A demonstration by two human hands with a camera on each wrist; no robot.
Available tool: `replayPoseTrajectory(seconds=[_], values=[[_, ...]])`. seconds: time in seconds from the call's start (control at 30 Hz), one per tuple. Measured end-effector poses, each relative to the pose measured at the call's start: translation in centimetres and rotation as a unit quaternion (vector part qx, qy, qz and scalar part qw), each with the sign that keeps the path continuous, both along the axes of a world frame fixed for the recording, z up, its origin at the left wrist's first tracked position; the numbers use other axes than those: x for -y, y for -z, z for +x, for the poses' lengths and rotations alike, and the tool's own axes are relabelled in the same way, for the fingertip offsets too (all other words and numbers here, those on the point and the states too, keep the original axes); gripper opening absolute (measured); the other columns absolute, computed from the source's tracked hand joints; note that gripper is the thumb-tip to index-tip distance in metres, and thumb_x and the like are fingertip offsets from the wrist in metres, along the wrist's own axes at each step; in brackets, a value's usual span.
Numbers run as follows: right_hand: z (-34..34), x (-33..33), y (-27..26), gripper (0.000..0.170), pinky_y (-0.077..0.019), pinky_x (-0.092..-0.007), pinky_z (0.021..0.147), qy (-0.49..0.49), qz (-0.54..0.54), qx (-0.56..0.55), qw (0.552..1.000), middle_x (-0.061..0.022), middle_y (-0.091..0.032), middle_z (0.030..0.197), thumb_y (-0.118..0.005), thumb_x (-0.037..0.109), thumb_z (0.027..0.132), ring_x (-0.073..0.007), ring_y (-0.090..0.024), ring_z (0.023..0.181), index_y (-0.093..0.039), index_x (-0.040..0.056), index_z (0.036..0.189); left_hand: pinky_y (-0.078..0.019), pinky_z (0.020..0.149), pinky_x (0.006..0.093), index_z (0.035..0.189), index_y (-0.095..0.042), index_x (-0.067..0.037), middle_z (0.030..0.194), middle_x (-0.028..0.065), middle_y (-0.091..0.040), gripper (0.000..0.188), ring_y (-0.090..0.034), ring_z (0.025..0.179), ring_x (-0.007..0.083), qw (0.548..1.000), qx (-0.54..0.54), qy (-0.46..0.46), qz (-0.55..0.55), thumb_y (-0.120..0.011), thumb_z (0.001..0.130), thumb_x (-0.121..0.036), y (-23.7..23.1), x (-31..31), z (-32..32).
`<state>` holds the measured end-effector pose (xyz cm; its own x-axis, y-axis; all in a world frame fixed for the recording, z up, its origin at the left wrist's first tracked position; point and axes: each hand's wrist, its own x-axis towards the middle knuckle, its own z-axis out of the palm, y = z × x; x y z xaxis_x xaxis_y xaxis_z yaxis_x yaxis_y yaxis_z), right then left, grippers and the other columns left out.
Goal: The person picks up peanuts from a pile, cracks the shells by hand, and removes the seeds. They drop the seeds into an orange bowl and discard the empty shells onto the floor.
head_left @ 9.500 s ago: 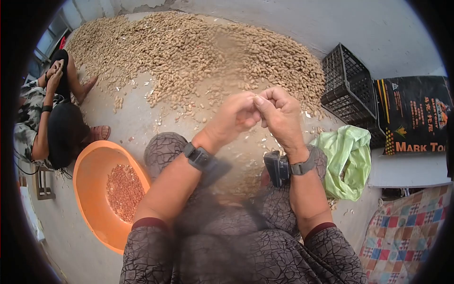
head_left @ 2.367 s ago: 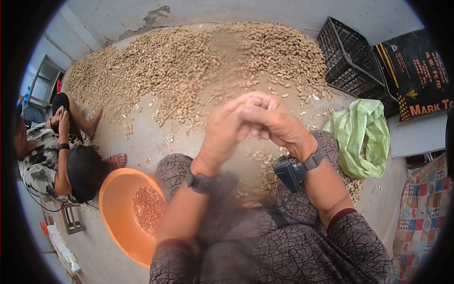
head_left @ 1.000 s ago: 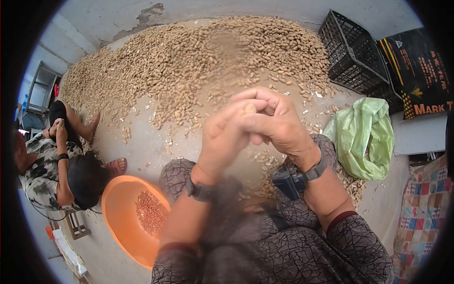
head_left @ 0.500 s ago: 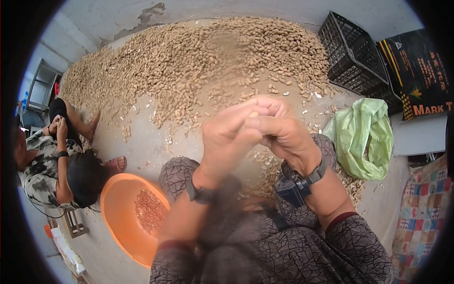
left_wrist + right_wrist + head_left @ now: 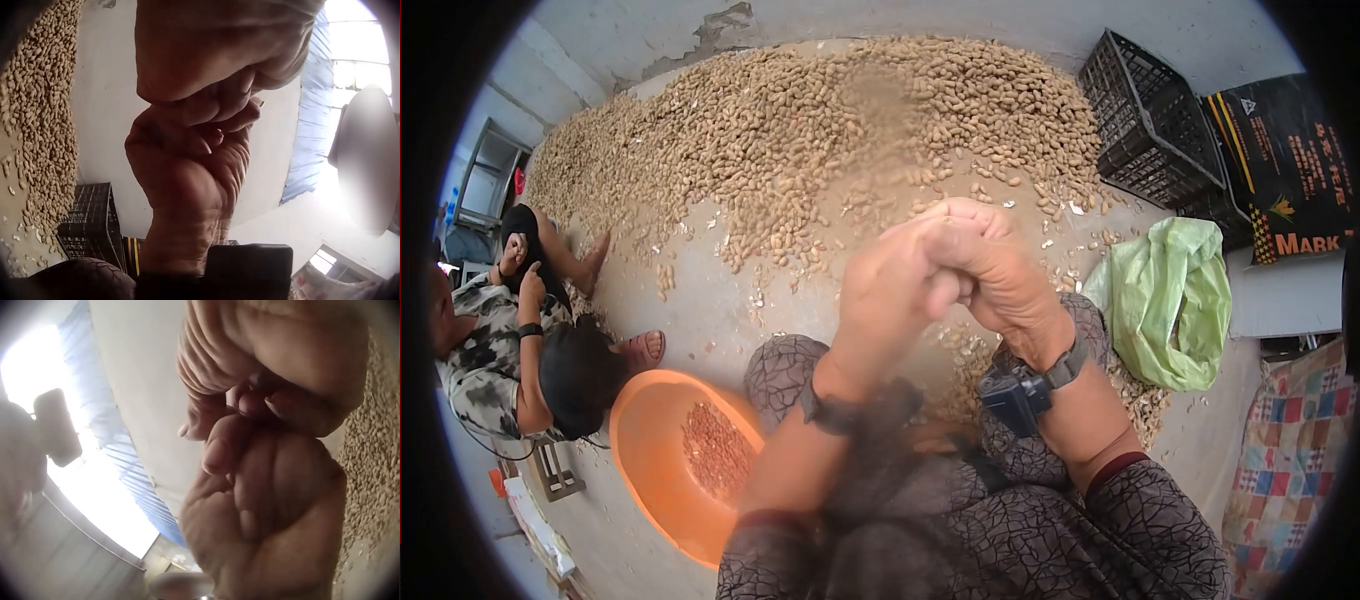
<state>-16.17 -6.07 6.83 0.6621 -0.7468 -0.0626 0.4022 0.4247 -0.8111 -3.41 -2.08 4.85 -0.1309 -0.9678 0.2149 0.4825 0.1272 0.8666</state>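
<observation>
In the head view my left hand (image 5: 880, 290) and my right hand (image 5: 1005, 275) meet above my lap, fingers curled against each other. The left wrist view has the left hand (image 5: 219, 56) above and the right hand (image 5: 187, 187) below, their fingertips touching. A small pale tip pokes out beside the fingers there. Seen from the right wrist, the right hand (image 5: 281, 350) lies over the left hand (image 5: 269, 500), thumbs and fingers pressed close. The peanut between them is mostly hidden by the fingers.
Beyond the hands lies a large peanut heap (image 5: 800, 130). An orange basin (image 5: 645, 470) with red kernels (image 5: 718, 455) stands left, near a seated person (image 5: 495, 360). At right are a green bag (image 5: 1165, 300), a black crate (image 5: 1150, 130) and a black sack (image 5: 1285, 170).
The pale peanut that showed at the right thumb is now covered by the fingers. Both hands stay together, the right one turned slightly. The seated person's hands have moved apart.
</observation>
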Motion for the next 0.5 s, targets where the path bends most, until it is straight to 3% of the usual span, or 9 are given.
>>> replayPoseTrajectory(seconds=[0.07,0.23,0.3,0.33,0.4,0.43,0.5], values=[[0.5,-0.2,0.2,0.021,-0.0444,-0.0166,0.05,0.056,-0.051,-0.069,0.995,-0.0048,-0.062,0.072,-0.061,0.02,0.085,-0.0055,-0.056,0.056,-0.059,-0.0015,0.085,-0.0382,0.052,0.0198,0.112,-0.052,0.008,0.066,0.0014,-0.05,0.041,-0.047,0.057,0.0074,1.0,0.011,-0.011,0.018,-0.042,0.095,-0.028,-0.1,0.1,0.1],[0.5,-0.1,0.0,0.021,-0.0437,-0.0164,0.049,0.055,-0.094,-0.05,0.993,-0.0038,-0.061,0.07,-0.064,0.019,0.084,-0.0053,-0.055,0.055,-0.06,-0.0016,0.086,-0.0342,0.05,0.0161,0.11,-0.053,0.007,0.065,-0.0018,-0.045,0.033,-0.041,0.054,0.004,0.997,0.008,-0.052,0.048,-0.042,0.095,-0.02,0.0,-0.2,-0.4],[0.3,-0.2,-0.3,0.021,-0.0435,-0.0163,0.049,0.045,-0.096,-0.06,0.993,-0.0036,-0.061,0.07,-0.064,0.019,0.084,-0.0055,-0.055,0.055,-0.06,-0.0016,0.085,-0.0315,0.048,0.0175,0.109,-0.054,0.007,0.064,-0.0029,-0.044,0.035,-0.037,0.052,0.0039,0.971,0.197,-0.131,-0.027,-0.043,0.096,-0.023,-0.3,-0.3,-0.8],[0.2,-0.3,-0.5,0.021,-0.0433,-0.0165,0.05,0.041,-0.09,-0.051,0.994,-0.0031,-0.061,0.07,-0.063,0.019,0.084,-0.0056,-0.055,0.055,-0.061,-0.0016,0.085,-0.0315,0.048,0.0175,0.109,-0.054,0.007,0.064,-0.0029,-0.044,0.035,-0.037,0.052,0.0039,0.972,0.196,-0.13,-0.028,-0.043,0.096,-0.023,-0.5,-0.4,-0.8],[0.2,-0.5,-0.4,0.02,-0.043,-0.0167,0.05,0.036,-0.084,-0.043,0.995,-0.0027,-0.061,0.069,-0.063,0.018,0.084,-0.0058,-0.055,0.055,-0.061,-0.0016,0.085,-0.0278,0.046,0.0182,0.109,-0.055,0.008,0.062,-0.0033,-0.044,0.043,-0.033,0.051,0.0035,0.934,0.308,-0.156,-0.094,-0.046,0.094,-0.032,-1.0,-0.6,-0.5],[0.3,-0.7,-0.2,0.019,-0.0428,-0.0169,0.05,0.048,-0.081,-0.046,0.994,-0.0026,-0.061,0.069,-0.063,0.018,0.084,-0.0059,-0.055,0.055,-0.061,-0.0018,0.084,-0.0278,0.046,0.0182,0.109,-0.055,0.008,0.062,-0.0033,-0.044,0.043,-0.033,0.051,0.0035,0.934,0.307,-0.156,-0.094,-0.046,0.094,-0.032,-0.7,-0.8,-0.6],[0.3,-1.0,0.0,0.019,-0.0426,-0.0172,0.05,0.06,-0.078,-0.05,0.994,-0.0025,-0.06,0.069,-0.062,0.017,0.084,-0.0061,-0.054,0.055,-0.061,-0.0019,0.083,-0.0267,0.047,0.0184,0.11,-0.054,0.009,0.061,-0.0027,-0.045,0.051,-0.033,0.051,0.0039,0.996,0.042,-0.084,0.003,-0.049,0.092,-0.039,0.1,-1.3,-0.8]])
